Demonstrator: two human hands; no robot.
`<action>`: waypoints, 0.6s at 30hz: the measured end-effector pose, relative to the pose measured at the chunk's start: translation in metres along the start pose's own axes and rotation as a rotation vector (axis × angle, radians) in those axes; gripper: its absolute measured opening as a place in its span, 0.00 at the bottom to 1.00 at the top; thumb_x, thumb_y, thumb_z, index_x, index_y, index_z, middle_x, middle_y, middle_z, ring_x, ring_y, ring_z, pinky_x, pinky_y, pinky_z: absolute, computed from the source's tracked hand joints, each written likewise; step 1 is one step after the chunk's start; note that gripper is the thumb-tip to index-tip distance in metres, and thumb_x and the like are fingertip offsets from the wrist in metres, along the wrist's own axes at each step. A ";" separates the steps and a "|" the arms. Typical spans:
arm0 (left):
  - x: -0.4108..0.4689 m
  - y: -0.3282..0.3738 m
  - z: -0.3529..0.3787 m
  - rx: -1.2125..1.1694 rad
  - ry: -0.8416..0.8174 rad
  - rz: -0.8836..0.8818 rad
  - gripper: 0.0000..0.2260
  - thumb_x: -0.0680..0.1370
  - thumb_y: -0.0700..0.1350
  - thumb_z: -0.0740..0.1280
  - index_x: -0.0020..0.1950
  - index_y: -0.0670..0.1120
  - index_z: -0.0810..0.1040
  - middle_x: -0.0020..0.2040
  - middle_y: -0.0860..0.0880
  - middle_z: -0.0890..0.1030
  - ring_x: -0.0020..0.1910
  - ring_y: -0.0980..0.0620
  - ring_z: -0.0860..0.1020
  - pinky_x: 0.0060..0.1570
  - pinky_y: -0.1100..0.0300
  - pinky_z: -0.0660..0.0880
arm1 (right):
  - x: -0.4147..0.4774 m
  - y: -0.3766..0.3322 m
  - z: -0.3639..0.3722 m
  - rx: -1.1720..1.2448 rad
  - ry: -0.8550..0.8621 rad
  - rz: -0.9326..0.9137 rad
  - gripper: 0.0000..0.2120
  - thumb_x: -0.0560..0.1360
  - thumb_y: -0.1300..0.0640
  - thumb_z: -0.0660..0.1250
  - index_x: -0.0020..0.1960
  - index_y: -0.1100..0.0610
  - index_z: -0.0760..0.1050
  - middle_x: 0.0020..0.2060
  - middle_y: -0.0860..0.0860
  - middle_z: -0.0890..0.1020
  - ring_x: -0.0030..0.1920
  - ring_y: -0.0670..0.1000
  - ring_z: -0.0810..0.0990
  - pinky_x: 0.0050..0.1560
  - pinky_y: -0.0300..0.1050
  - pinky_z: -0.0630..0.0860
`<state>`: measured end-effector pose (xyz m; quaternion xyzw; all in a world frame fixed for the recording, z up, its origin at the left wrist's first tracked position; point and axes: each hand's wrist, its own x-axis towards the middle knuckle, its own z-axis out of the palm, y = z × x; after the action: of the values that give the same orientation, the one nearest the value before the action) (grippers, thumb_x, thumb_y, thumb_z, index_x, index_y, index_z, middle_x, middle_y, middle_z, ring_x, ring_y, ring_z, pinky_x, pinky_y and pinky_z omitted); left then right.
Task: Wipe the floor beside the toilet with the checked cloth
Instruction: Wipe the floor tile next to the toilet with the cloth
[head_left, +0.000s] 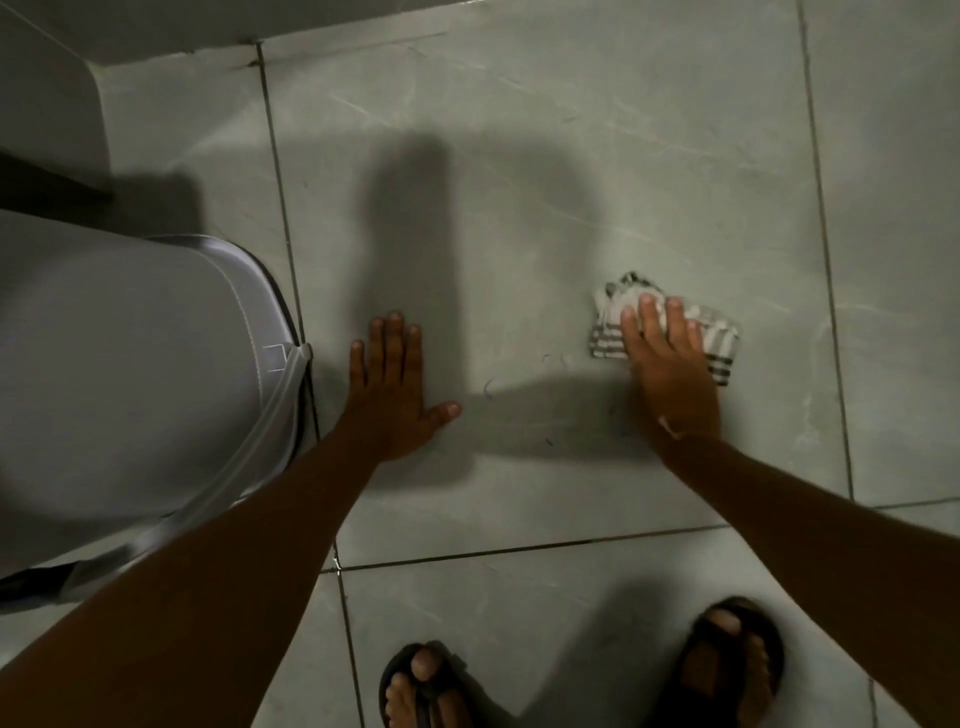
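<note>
Large pale grey marbled floor tiles (597, 171) with dark grout lines fill the dim room, meeting a white wall base along the top edge. The white ceramic toilet with its closed lid (130, 374) stands at the left. The left hand (395, 387) lies flat on the tile just beside it, fingers spread and holding nothing. Well to the right, the right hand (670, 369) presses the crumpled grey-and-white checked cloth (615, 322) against the floor, fingers (649, 314) extended over it. Two feet in dark sandals (737, 660) stand below.

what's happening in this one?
A person is crouched on a grey tiled floor beside a toilet. The right hand presses a folded checked cloth flat on the tile, away from the toilet. The left hand lies spread on the floor next to the toilet, bracing. A few hairs lie between the hands.
</note>
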<state>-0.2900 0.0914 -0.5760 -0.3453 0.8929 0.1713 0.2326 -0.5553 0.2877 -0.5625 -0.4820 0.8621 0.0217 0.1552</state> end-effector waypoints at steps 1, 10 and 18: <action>0.000 0.000 0.000 0.003 0.010 0.001 0.48 0.70 0.73 0.47 0.78 0.43 0.37 0.79 0.39 0.38 0.77 0.40 0.34 0.74 0.41 0.35 | 0.013 -0.007 -0.003 0.012 0.026 0.002 0.25 0.78 0.67 0.54 0.75 0.60 0.60 0.75 0.61 0.62 0.74 0.67 0.57 0.74 0.65 0.56; 0.000 0.001 -0.002 0.016 -0.002 -0.004 0.49 0.69 0.73 0.47 0.78 0.42 0.38 0.79 0.38 0.39 0.76 0.39 0.34 0.74 0.41 0.35 | -0.079 -0.063 0.026 0.009 0.006 -0.392 0.33 0.66 0.73 0.57 0.70 0.59 0.69 0.70 0.58 0.71 0.71 0.65 0.65 0.70 0.65 0.62; 0.000 0.000 0.000 0.006 0.001 0.008 0.49 0.70 0.73 0.49 0.78 0.41 0.40 0.79 0.38 0.41 0.78 0.37 0.38 0.73 0.40 0.35 | -0.003 -0.063 0.000 0.070 0.069 -0.041 0.28 0.74 0.68 0.58 0.74 0.58 0.63 0.74 0.58 0.64 0.75 0.66 0.58 0.74 0.63 0.55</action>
<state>-0.2901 0.0917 -0.5758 -0.3409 0.8949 0.1696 0.2326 -0.5007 0.2568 -0.5550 -0.4944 0.8570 -0.0282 0.1425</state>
